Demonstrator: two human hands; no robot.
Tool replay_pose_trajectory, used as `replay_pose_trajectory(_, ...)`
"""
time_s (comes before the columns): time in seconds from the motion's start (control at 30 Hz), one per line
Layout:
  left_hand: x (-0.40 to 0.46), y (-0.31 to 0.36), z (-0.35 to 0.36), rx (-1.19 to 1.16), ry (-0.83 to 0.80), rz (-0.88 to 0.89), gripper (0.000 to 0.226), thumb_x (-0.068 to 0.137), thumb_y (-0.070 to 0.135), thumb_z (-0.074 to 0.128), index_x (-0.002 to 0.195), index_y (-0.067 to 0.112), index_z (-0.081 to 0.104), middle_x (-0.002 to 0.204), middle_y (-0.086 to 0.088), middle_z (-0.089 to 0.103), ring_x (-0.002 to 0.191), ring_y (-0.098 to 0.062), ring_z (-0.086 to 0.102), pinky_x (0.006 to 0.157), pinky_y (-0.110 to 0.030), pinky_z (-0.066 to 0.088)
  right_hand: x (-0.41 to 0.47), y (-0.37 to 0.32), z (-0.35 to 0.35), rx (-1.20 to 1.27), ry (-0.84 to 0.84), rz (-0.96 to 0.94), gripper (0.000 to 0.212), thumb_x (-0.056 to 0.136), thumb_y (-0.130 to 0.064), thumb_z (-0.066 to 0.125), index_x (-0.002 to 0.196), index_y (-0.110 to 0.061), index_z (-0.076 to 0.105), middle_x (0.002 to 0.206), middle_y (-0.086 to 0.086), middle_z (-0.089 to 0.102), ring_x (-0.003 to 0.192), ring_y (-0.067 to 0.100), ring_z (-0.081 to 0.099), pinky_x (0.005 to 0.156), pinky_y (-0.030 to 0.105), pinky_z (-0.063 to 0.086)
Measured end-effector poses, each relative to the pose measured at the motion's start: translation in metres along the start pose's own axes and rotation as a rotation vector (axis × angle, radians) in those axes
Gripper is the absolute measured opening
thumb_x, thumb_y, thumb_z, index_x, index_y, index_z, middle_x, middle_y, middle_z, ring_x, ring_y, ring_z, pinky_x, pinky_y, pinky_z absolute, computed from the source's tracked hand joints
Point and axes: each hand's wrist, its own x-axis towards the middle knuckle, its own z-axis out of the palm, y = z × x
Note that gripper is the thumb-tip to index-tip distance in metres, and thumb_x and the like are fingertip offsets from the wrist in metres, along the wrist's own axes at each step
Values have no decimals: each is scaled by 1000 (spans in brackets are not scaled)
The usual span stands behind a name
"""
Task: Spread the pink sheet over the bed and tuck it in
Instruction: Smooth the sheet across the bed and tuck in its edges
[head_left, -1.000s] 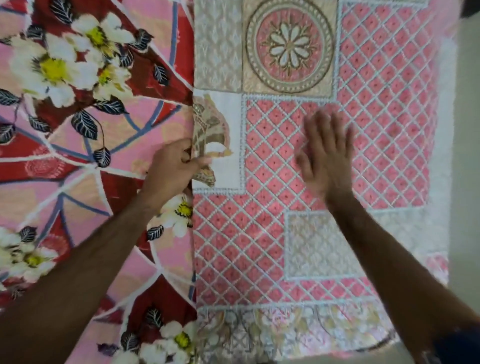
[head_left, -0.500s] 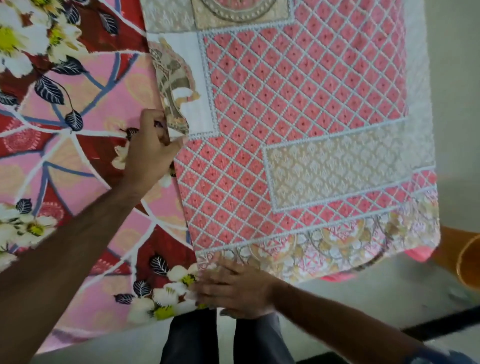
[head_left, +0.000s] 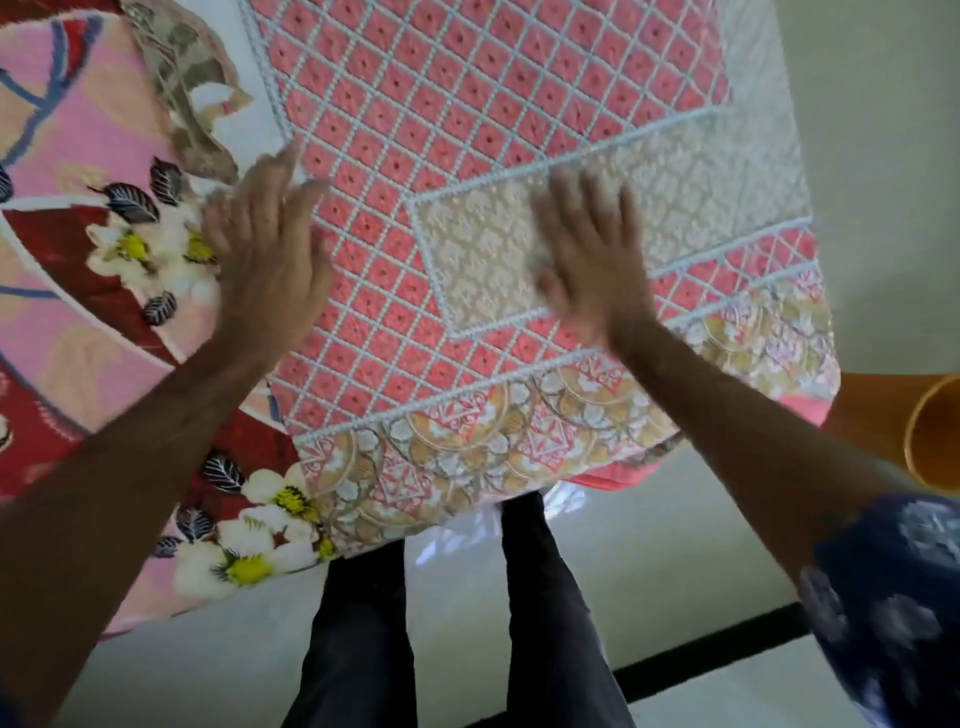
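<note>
The pink sheet with the white diamond lattice and a gold floral border (head_left: 467, 218) lay across the near corner of the bed, on top of a red and pink cover printed with white flowers (head_left: 104, 270). Its long edge ran up the cover, and its border hung a little over the foot of the bed, just above the person's dark trousers (head_left: 358, 623).

The left hand (head_left: 265, 254) lay flat with straight fingers on the sheet's edge, where it met the flowered cover. The right hand (head_left: 587, 260) pressed, also flat and holding nothing, on the pale gold panel of the sheet. Both hands were blurred, so I think they were sweeping, but I could not be sure.

To do this smoothing well, the palms should push outward from the middle of the sheet toward its edges, lightly, so that the cloth does not bunch. The hanging border looked not yet tucked. An orange bucket (head_left: 930, 431) stood on the floor beside the sheet's far corner.
</note>
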Motion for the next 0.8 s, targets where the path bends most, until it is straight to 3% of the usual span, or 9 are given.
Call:
replay_pose_trajectory(0.1,-14,50,21,86,-97,150,49,101,31,41,148,17,36,160,-13,31,144,-32,27,114,-62,19,-68,-32,23,36,-49,-447,70,100,-55,36,159,-22,17,167,9,13,154,36,7,119,65,5)
replay_pose_trajectory(0.23,-37,109,42,131,-203,384,60,99,37,36,154,14,30,162,-13,30,148,-33,29,115,-65,18,-180,-61,64,141,-205,-847,73,95,-56,47,158,-26,25,167,1,16,155,30,5,120,64,3)
replay_pose_trajectory(0.33,-48,146,55,227,-258,587,67,100,47,31,159,18,20,166,-8,15,153,-32,17,116,-70,13,-238,-37,89,86,-439,-985,64,92,-48,53,149,-20,42,167,4,17,153,31,16,119,59,17)
replay_pose_trajectory(0.4,-57,162,59,245,-279,713,66,98,50,34,157,21,25,166,-9,16,153,-35,17,115,-72,9,-259,-6,104,180,-503,-929,49,86,-37,63,131,-19,60,155,9,42,140,34,41,115,53,32)
replay_pose_trajectory(0.5,-70,185,62,258,-286,832,63,100,51,34,157,26,27,166,-10,19,152,-38,17,113,-75,11,-272,55,107,541,-432,-353,26,87,-27,61,110,-17,70,118,6,69,109,30,63,94,42,49)
replay_pose_trajectory(0.6,-72,208,61,256,-319,873,63,100,54,35,157,30,25,166,-9,18,153,-38,15,111,-77,12,-268,101,93,945,-308,441,29,95,-28,63,121,-14,65,123,5,64,108,19,60,93,28,44)
replay_pose_trajectory(0.67,-68,223,63,260,-341,913,67,98,59,37,158,31,23,167,-9,15,153,-38,13,110,-78,12,-260,117,84,1444,-193,941,31,93,-23,67,121,-15,58,119,4,63,104,16,60,86,25,45)
replay_pose_trajectory(0.73,-59,241,65,259,-343,946,75,95,65,42,159,31,20,168,-9,12,154,-37,10,110,-77,13,-254,124,82,1819,-68,1228,45,84,-42,68,123,-22,55,124,-2,63,116,19,59,96,38,45)
replay_pose_trajectory(0.8,-45,266,71,271,-341,988,86,90,71,46,160,30,14,168,-9,4,154,-37,5,111,-76,12,-253,125,85,1977,91,1325,56,85,-57,65,128,-21,55,127,0,65,120,19,60,103,47,43)
